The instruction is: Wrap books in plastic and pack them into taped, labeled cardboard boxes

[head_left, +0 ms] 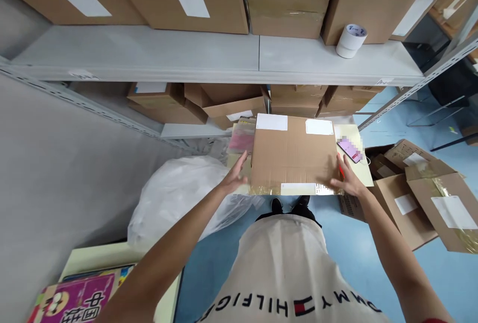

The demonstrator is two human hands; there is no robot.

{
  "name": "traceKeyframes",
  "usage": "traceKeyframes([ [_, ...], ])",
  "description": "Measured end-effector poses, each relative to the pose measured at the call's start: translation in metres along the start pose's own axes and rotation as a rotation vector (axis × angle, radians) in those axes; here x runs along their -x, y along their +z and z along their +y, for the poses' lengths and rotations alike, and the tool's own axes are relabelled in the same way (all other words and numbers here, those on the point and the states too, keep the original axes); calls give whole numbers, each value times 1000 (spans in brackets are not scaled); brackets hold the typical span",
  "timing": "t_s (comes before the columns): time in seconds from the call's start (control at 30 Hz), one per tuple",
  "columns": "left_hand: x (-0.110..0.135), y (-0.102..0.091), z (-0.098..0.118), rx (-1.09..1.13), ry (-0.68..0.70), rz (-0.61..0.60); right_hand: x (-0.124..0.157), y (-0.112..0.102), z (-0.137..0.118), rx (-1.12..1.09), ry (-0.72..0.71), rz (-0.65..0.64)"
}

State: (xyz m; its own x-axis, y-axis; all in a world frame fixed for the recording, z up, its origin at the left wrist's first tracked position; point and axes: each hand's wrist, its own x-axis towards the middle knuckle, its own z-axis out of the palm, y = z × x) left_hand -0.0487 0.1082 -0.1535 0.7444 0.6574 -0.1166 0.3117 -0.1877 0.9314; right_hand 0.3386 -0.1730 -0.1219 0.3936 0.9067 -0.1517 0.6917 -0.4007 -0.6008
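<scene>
At lower left, a purple book with large dark characters on the cover; next, a bulky heap of translucent white plastic, crumpled and rounded; then the left hand, palm turned inward, fingers spread and slightly bent, just beside the near left side of a cardboard carton; nothing seen in that hand's grasp; cannot tell whether touching the cardboard; beyond the hand, a pink sheet partly under clear plastic.

In the middle, the carton itself, lying flat on a pale yellow table, near edge towards the wearer; plain brown, broad and roughly rectangular on top, with faint creases; two white labels along the far edge, one towards each corner; a third white label at the near edge, right of centre; shiny clear tape along that same edge, yellowish and wrinkled, bright with glare at right.

At the carton's right side, the right hand, fingers parted and reaching forward; a small red object at the fingers; cannot tell whether gripped; just beyond, a phone with a pink screen, partly pixelated; at far right, cartons with raised flaps, taped and labelled.
</scene>
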Motion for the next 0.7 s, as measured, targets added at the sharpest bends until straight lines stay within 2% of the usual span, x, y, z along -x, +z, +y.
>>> traceKeyframes([
  [0.07, 32, 3, 2, -264, 107, -33, 31, 1, -4, 161, -5, -35],
  [0.17, 60, 15, 9, -638, 200, 14, 63, 17, -11, 389, -37, 69],
  [0.27, 60, 26, 18, -796, 311, 88, 69, 35, -15, 412, -101, 186],
  [0.37, 45, 22, 34, -775, 417, 122, 59, 30, -22, 359, -157, 270],
  [0.43, 31, 9, 53, -714, 430, 156, 47, 8, -35, 333, -196, 324],
  [0.53, 3, -19, 99, -609, 374, 233, 23, -45, -65, 294, -227, 408],
  [0.63, -39, -47, 144, -469, 276, 337, -13, -106, -95, 246, -245, 495],
  [0.7, -71, -60, 161, -339, 197, 360, -42, -138, -106, 225, -261, 476],
])
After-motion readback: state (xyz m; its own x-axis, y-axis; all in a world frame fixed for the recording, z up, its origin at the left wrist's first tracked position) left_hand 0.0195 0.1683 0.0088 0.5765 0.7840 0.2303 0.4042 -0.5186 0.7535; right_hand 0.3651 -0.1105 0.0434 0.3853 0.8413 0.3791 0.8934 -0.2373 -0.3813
